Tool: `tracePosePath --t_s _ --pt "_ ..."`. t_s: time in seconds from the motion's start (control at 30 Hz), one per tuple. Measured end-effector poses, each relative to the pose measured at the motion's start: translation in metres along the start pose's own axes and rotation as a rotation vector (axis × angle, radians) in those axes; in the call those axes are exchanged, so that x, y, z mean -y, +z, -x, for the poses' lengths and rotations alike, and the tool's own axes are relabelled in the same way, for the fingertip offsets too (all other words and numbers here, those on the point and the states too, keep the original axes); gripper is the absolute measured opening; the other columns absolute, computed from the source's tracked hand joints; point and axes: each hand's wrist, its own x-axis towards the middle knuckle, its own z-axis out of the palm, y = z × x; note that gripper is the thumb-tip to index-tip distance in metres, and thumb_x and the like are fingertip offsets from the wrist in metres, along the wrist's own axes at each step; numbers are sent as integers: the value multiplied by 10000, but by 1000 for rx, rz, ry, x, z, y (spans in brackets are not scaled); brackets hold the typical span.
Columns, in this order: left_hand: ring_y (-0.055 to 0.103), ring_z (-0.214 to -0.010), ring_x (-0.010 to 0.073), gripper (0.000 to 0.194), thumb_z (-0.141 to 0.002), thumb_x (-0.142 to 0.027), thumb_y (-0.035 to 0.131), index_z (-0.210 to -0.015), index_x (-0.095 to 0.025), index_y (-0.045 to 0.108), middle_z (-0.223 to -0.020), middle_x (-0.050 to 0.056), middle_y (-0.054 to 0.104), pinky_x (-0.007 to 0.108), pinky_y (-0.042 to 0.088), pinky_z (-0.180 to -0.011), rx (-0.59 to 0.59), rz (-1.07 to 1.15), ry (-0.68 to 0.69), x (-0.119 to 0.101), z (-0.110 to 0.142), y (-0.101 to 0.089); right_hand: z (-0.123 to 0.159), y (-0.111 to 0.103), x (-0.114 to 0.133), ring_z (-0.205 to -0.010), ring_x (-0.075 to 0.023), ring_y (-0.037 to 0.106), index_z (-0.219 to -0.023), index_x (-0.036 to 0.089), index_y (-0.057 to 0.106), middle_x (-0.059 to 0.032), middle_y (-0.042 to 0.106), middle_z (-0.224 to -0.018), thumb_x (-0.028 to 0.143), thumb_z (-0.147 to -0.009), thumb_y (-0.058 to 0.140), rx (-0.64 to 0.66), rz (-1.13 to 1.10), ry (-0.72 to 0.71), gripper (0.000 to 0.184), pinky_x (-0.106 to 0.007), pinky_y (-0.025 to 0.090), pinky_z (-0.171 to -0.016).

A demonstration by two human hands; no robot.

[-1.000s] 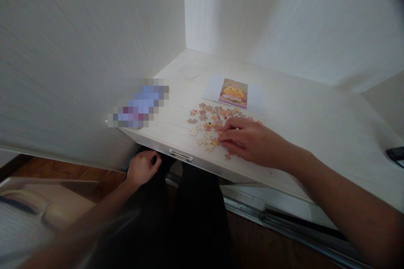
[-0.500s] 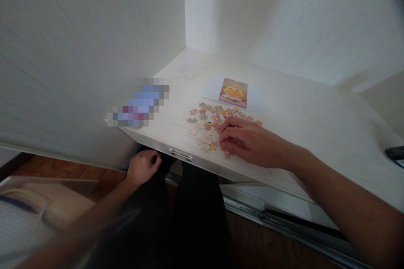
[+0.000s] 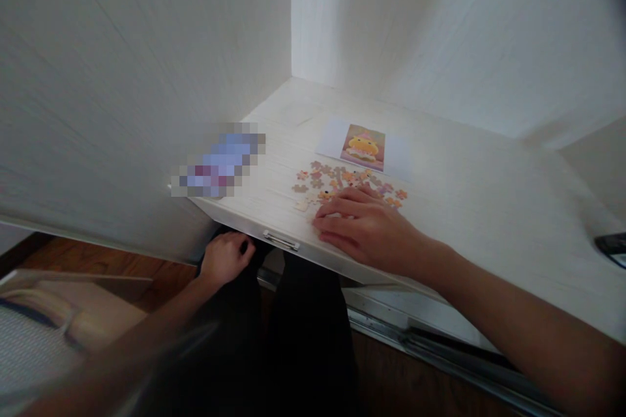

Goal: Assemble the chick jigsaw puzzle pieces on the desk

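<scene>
Right hand (image 3: 364, 229) flat on the desk (image 3: 489, 208), fingers spread narrow over puzzle pieces (image 3: 342, 179) — holding nothing. Left hand (image 3: 225, 257) curled loosely below the desk edge, grip unclear — reference picture (image 3: 362, 146) beyond the fingertips.

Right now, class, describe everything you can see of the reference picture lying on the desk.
The reference picture is a small printed card lying flat on the white desk, near the back wall. It shows a yellow cartoon figure on a pink ground, on a white sheet wider than the image. Loose puzzle pieces lie just in front; nothing visibly touches it.
</scene>
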Motion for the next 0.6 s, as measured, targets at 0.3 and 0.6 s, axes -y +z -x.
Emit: tracePosePath --t_s 0.3,0.6 --pt "585 -793 226 201 -926 -300 493 -845 -166 618 -829 52 630 382 461 -765 41 -39 -2 -2 -3 -2 -6 3 2 -1038 -210 605 -1095 168 675 -85 699 -1133 236 -965 491 15 53 -19 235 -390 461 -918" --pt "588 -855 189 163 -942 -287 553 -888 -147 618 -878 42 623 401 489 -858 58 -1 19 -6 -1 -9 -19 3 1 -962 -242 631 -1092 134 672 -134 708 -1110 139 -953 456 58 249 -183 256 -436 476 -857"
